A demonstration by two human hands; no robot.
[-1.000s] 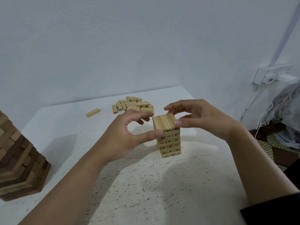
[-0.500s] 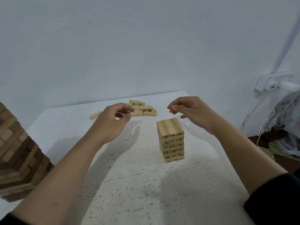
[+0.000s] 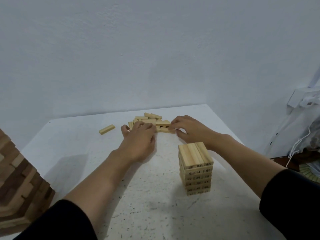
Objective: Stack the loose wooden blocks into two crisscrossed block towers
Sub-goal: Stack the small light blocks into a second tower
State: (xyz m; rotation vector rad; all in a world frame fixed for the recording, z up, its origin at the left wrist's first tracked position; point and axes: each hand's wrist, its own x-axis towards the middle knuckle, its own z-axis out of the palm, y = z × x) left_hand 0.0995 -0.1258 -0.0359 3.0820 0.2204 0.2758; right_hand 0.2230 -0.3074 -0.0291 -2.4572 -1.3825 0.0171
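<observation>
A tower of pale numbered wooden blocks [image 3: 195, 168], several layers high, stands on the white speckled table [image 3: 138, 210] at the right. A pile of loose blocks [image 3: 152, 118] lies at the far edge, and one single block [image 3: 107, 129] lies apart to its left. My left hand [image 3: 138, 139] rests on the left part of the pile, thumb spread wide, fingers covering the blocks beneath. At the pile's right end, my right hand [image 3: 188, 130] pinches a loose block [image 3: 165, 129] between curled fingers and thumb.
A larger stack of dark and light wooden blocks [image 3: 17, 179] stands at the table's left edge. The wall runs just behind the pile. Past the table's right edge are a wall socket [image 3: 301, 99], white cords and a bag.
Both hands left the small tower and reached forward to the loose pile at the far edge. The tower stands untouched.
</observation>
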